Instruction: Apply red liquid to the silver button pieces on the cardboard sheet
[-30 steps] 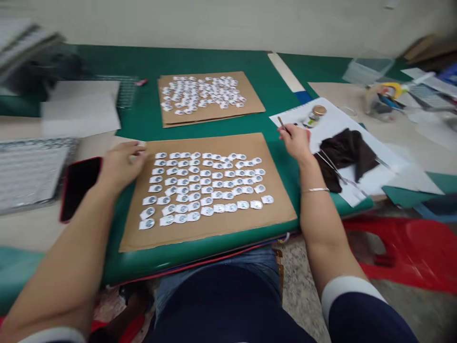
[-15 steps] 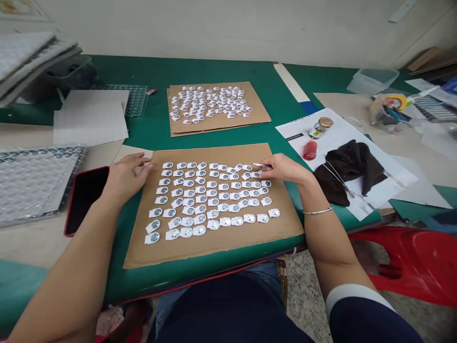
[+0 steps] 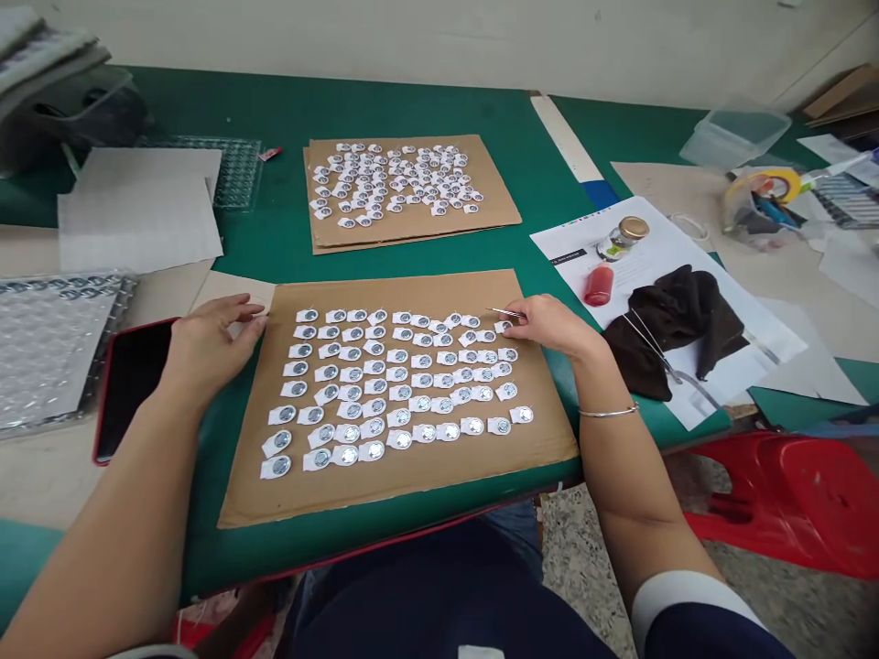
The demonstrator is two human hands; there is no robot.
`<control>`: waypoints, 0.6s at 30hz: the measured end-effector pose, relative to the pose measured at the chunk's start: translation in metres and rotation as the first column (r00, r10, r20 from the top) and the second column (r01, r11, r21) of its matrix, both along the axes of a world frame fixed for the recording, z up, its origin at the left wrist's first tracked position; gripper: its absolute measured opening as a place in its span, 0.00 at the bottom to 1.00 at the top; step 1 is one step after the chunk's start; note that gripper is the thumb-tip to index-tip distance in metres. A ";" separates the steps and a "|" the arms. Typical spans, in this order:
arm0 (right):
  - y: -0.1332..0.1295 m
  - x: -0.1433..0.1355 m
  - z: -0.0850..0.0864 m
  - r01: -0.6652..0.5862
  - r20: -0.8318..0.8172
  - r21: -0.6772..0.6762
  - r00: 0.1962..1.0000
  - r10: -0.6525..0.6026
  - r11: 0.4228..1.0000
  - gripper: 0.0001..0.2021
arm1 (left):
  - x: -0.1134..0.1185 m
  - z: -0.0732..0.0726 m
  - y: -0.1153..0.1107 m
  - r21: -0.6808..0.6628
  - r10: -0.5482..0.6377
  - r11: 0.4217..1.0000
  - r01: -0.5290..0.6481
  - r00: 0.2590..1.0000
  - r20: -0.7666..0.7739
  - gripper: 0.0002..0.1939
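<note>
A brown cardboard sheet [image 3: 426,485] lies on the green tabletop before me, bearing rows of small white tabs with round silvery discs [image 3: 399,417]. My right hand [image 3: 549,322] is over its right edge, fingers closed round thin metal tweezers [image 3: 504,312] that point left. Just under those fingertips sits one tabbed disc [image 3: 504,327] near the upper right end of the rows; whether a finger touches it I cannot tell. At the sheet's upper left edge rests my left hand [image 3: 210,348], fingers apart and holding nothing.
Behind, stacked cardboard [image 3: 498,210] carries many more scattered discs. To the right are a glass jar [image 3: 622,240], a red bottle [image 3: 599,285] and a dark cloth [image 3: 687,316] with another metal tool on it. A phone [image 3: 134,384] and a bubble-wrapped pack [image 3: 51,348] lie left.
My view has shifted slightly, so the sheet and left hand appear farther left. The right fingers have lifted or drawn back a little near the disc, tweezers still held.
</note>
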State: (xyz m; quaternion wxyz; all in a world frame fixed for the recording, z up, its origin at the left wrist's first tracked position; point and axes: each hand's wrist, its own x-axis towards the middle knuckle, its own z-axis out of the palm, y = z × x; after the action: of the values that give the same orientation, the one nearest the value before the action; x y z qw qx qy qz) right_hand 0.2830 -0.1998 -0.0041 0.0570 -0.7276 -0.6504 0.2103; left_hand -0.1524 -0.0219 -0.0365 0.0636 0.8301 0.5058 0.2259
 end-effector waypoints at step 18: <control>-0.053 -0.166 0.045 -0.579 0.120 0.735 0.622 0.774 0.352 0.14 | 0.077 0.049 -0.141 0.117 -0.787 0.610 0.784 0.582 0.202 0.18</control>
State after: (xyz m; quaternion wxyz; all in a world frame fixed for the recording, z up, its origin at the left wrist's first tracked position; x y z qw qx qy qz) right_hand 0.1174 -0.2526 0.0411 0.3229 -0.2719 -0.9059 0.0331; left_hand -0.0752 -0.1631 0.0120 0.2095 0.9357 0.0741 0.2739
